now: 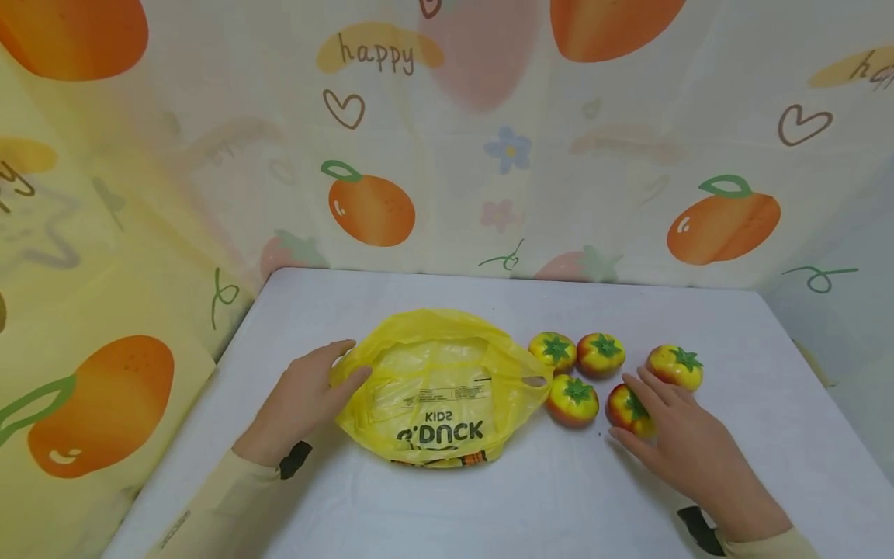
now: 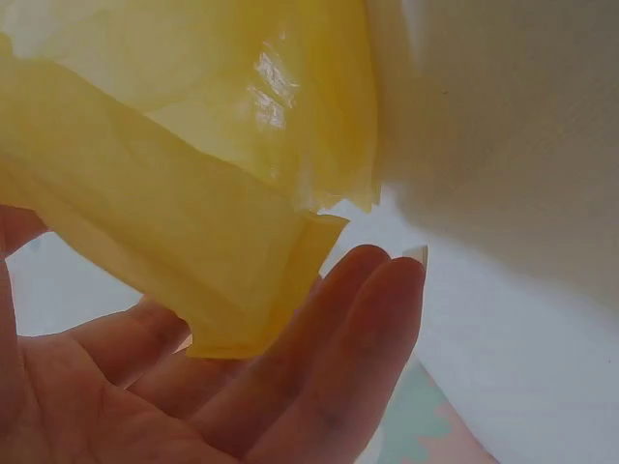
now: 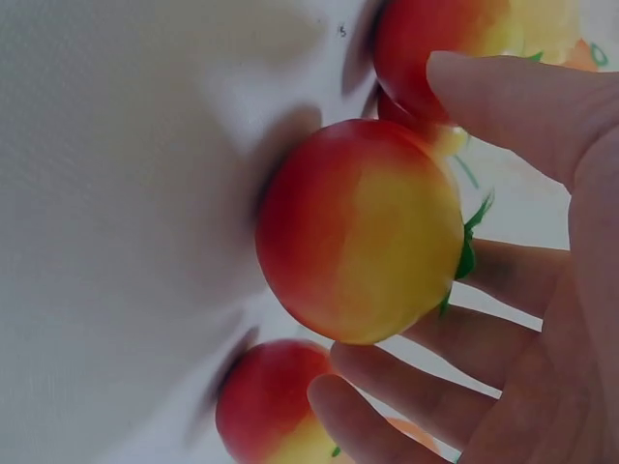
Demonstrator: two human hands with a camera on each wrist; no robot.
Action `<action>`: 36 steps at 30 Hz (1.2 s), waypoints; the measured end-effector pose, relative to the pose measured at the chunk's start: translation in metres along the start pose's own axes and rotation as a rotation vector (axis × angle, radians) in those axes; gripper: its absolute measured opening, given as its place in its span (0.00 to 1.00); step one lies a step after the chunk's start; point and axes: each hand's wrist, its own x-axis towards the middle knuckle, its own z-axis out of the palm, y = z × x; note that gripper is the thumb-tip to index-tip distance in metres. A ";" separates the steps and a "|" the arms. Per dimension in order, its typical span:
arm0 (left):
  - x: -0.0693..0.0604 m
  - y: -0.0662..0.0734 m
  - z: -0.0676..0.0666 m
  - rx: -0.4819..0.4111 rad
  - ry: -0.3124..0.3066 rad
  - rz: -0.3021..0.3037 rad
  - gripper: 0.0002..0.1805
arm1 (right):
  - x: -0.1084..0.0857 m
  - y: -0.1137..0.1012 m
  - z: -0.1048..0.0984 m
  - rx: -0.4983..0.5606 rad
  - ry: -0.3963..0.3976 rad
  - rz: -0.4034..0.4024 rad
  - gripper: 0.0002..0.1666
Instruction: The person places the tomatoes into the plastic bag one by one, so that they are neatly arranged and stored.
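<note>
A yellow plastic bag (image 1: pixel 447 373) printed with dark letters lies on the table with its mouth spread. At the bag's left rim is my left hand (image 1: pixel 303 404), thumb over the edge; in the left wrist view its fingers (image 2: pixel 348 348) are extended loosely behind a fold of yellow plastic. My right hand (image 1: pixel 687 435) reaches over a red-and-yellow tomato (image 1: pixel 628 411) with a green leafy top. In the right wrist view this tomato (image 3: pixel 363 237) sits between spread thumb and fingers, the thumb apart from it. Whether the fingertips touch it, I cannot tell.
Two tomatoes stand behind, one (image 1: pixel 553 351) beside the bag and another (image 1: pixel 601 355) to its right. One more tomato (image 1: pixel 573 400) sits near the bag's right handle, and another (image 1: pixel 676 366) lies beyond my right fingers. A white cloth covers the table (image 1: pixel 559 497); a fruit-patterned curtain (image 1: pixel 447 155) hangs behind.
</note>
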 end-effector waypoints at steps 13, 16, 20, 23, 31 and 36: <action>0.007 0.002 0.009 -0.003 0.011 -0.019 0.30 | 0.005 -0.001 0.002 0.073 -0.045 0.018 0.51; 0.009 0.004 0.010 -0.012 0.013 -0.021 0.29 | 0.005 -0.001 -0.001 0.066 -0.045 0.012 0.51; 0.010 0.005 0.010 -0.021 0.023 -0.022 0.29 | 0.004 -0.005 -0.014 0.058 -0.031 0.018 0.51; 0.009 0.005 0.009 -0.024 0.030 -0.028 0.29 | 0.003 -0.013 -0.029 0.057 0.019 0.005 0.51; 0.010 0.006 0.007 -0.049 0.015 -0.054 0.29 | 0.013 -0.054 -0.059 0.104 0.132 -0.134 0.48; 0.010 0.005 0.007 -0.036 0.038 -0.052 0.28 | 0.029 -0.085 -0.060 0.132 0.100 -0.196 0.47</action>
